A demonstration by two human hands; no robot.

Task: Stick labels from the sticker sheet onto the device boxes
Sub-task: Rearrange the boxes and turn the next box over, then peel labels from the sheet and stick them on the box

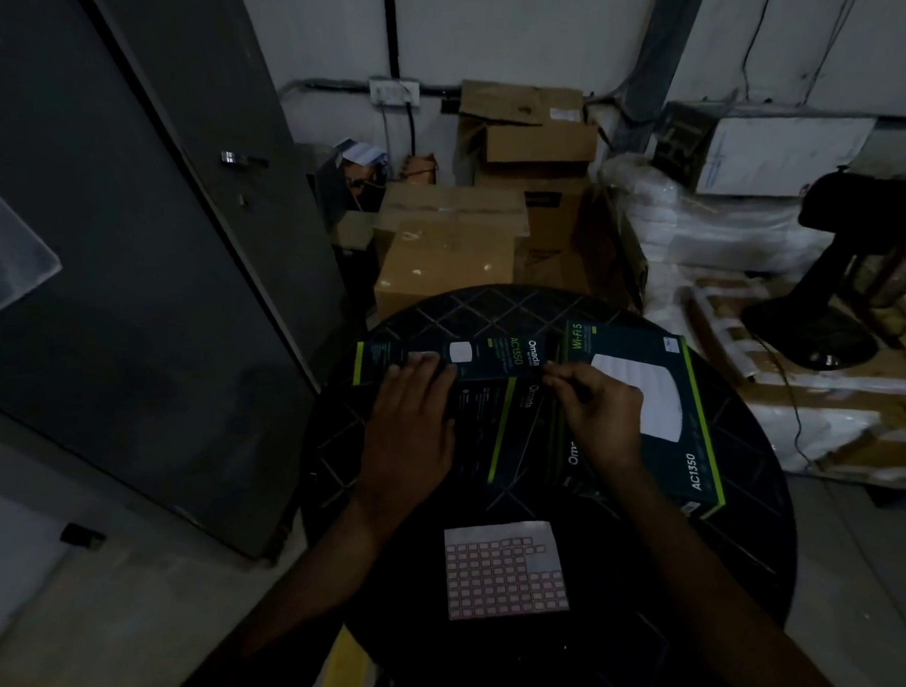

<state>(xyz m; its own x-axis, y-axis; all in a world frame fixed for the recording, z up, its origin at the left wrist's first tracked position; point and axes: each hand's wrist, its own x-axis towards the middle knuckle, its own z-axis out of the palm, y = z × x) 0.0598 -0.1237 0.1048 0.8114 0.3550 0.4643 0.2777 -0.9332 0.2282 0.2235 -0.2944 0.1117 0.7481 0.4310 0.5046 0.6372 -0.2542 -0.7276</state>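
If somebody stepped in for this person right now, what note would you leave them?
Left hand: flat, fingers straight, pressing on the left box.
Right hand: fingertips pinched together at that box's edge; too dark to see a label.
Right box lies alongside; sticker sheet lies nearer on the round table, partly used.
Left: labelling; how many boxes are done is unclear.
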